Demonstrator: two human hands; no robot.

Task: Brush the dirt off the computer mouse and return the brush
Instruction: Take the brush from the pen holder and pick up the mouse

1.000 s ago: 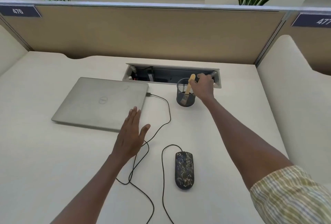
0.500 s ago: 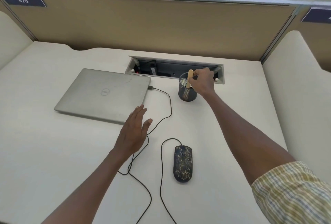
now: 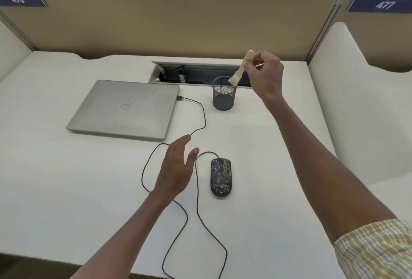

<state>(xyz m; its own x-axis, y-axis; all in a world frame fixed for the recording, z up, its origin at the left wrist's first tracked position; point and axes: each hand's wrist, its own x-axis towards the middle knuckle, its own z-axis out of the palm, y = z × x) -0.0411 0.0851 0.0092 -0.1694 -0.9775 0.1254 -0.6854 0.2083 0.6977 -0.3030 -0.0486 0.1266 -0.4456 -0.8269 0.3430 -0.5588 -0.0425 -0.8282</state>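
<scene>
Both my hands are out over the worktop (image 3: 278, 167), well apart from each other. My right hand (image 3: 264, 76) is up near the back edge, fingers pinching the wooden handle of the brush (image 3: 242, 67); the brush is tilted, its bristle end at the rim of the black mesh cup (image 3: 224, 96), which stands just in front of the cable slot (image 3: 196, 73). My left hand (image 3: 176, 169) has its fingers straight and relaxed and holds nothing, just left of the computer mouse (image 3: 220, 177), apart from it, with the mouse cable (image 3: 197, 189) running between them. That mouse lies flat toward the middle of the worktop, well in front of the brush. My closed laptop (image 3: 124, 109) sits toward the back left.
</scene>
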